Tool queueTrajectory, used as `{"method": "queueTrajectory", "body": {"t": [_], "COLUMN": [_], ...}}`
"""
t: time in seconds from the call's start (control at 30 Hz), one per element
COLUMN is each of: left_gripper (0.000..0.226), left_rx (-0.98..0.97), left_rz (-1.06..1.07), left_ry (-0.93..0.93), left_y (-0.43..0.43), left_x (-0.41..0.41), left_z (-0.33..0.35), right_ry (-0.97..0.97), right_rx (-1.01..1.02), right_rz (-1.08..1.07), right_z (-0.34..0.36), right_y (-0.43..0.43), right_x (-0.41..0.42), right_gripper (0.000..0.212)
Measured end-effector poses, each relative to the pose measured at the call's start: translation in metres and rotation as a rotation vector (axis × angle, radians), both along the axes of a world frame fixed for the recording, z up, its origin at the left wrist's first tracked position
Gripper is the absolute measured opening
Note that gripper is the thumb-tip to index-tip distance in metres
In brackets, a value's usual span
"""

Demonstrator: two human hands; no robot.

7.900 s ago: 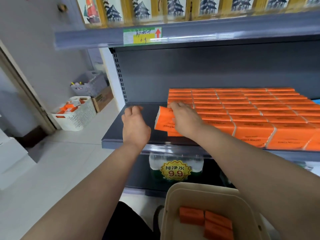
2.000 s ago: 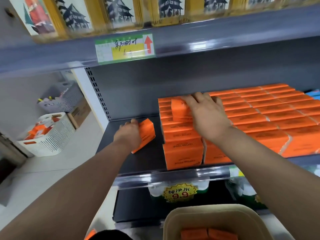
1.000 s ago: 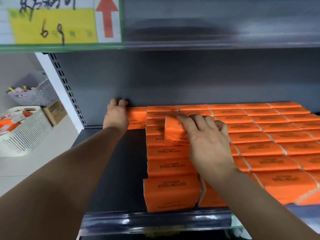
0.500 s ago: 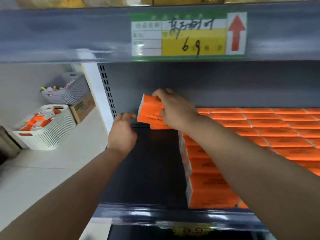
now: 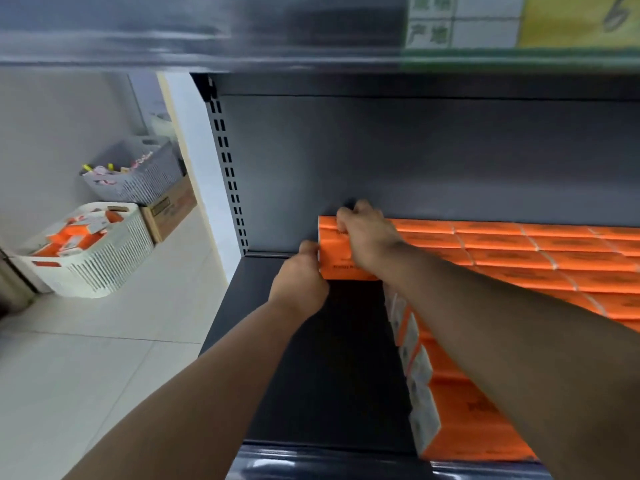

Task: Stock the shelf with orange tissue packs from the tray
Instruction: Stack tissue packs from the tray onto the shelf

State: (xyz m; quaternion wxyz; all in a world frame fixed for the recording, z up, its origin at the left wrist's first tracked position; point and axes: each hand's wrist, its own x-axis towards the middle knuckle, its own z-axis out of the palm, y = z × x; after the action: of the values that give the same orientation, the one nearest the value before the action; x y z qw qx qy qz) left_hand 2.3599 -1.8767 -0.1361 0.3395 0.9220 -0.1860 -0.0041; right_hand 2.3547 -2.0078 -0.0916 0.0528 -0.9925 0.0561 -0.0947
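Orange tissue packs (image 5: 512, 258) fill the right part of the dark shelf (image 5: 332, 368) in rows, stacked two high. At the back left of them stand two stacked packs (image 5: 330, 254) against the rear wall. My right hand (image 5: 367, 233) lies on top of this stack, fingers curled over its far edge. My left hand (image 5: 301, 278) presses against the stack's left end, thumb on the pack's side. The tray is out of view.
The shelf above (image 5: 242, 32) hangs low overhead with a green and yellow price label (image 5: 519, 22). On the tiled floor at left stand a white slatted basket (image 5: 90, 251) with orange packs, a grey basket (image 5: 135, 174) and a cardboard box (image 5: 169, 213).
My right hand has set its pack down on the one at the back of the shelf. My left hand moved right to the stack's end. The camera has moved closer and lower.
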Motion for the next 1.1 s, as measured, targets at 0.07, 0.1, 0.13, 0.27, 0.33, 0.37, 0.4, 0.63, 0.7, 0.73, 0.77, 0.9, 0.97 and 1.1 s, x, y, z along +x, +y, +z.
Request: {"method": "queueTrajectory", "body": {"t": [0.07, 0.1, 0.13, 0.27, 0.33, 0.37, 0.4, 0.63, 0.7, 0.73, 0.77, 0.9, 0.97, 1.1], "left_gripper": [0.033, 0.033, 0.032, 0.021, 0.021, 0.025, 0.03, 0.033, 0.028, 0.028, 0.028, 0.033, 0.034, 0.037], "left_rx": [0.001, 0.011, 0.023, 0.038, 0.053, 0.047, 0.028, -0.094, -0.094, -0.098, -0.097, -0.053, -0.007, 0.184], "left_rz": [0.016, 0.023, 0.029, 0.057, 0.041, 0.03, 0.021, -0.169, -0.213, -0.235, -0.258, -0.346, -0.383, -0.458], "left_ry": [0.021, 0.027, 0.029, -0.019, -0.085, -0.105, -0.119, -0.292, -0.284, -0.272, -0.258, -0.214, -0.18, -0.008], "left_y": [-0.003, -0.004, -0.005, -0.003, -0.002, -0.002, 0.0, 0.006, 0.008, 0.009, 0.009, 0.009, 0.006, 0.0], "left_x": [0.0, 0.0, -0.002, -0.012, -0.024, -0.032, -0.042, -0.141, -0.177, -0.194, -0.21, -0.268, -0.291, -0.33], "left_z": [0.001, 0.001, 0.002, 0.009, 0.017, 0.023, 0.029, 0.06, 0.062, 0.06, 0.056, 0.025, 0.002, -0.055], "right_ry": [0.014, 0.014, 0.01, -0.045, -0.083, -0.101, -0.117, -0.337, -0.358, -0.358, -0.355, -0.315, -0.232, 0.031], "right_rx": [0.022, 0.027, 0.028, -0.015, -0.027, -0.036, -0.043, 0.047, 0.053, 0.064, 0.084, 0.136, 0.15, 0.114], "right_rz": [0.017, 0.023, 0.026, 0.026, 0.032, 0.034, 0.035, 0.175, 0.176, 0.17, 0.162, 0.075, 0.018, -0.04], "right_z": [-0.001, -0.001, 0.0, 0.01, 0.018, 0.022, 0.025, 0.033, 0.027, 0.022, 0.015, -0.03, -0.054, -0.104], "right_y": [-0.001, -0.001, -0.002, -0.007, -0.01, -0.011, -0.012, 0.0, 0.005, 0.006, 0.007, 0.001, -0.004, -0.015], "right_x": [0.001, 0.0, -0.001, -0.017, -0.036, -0.048, -0.061, -0.192, -0.234, -0.254, -0.274, -0.348, -0.38, -0.437], "right_gripper": [0.05, 0.05, 0.05, 0.049, 0.046, 0.045, 0.046, 0.042, 0.037, 0.037, 0.036, 0.037, 0.035, 0.043]}}
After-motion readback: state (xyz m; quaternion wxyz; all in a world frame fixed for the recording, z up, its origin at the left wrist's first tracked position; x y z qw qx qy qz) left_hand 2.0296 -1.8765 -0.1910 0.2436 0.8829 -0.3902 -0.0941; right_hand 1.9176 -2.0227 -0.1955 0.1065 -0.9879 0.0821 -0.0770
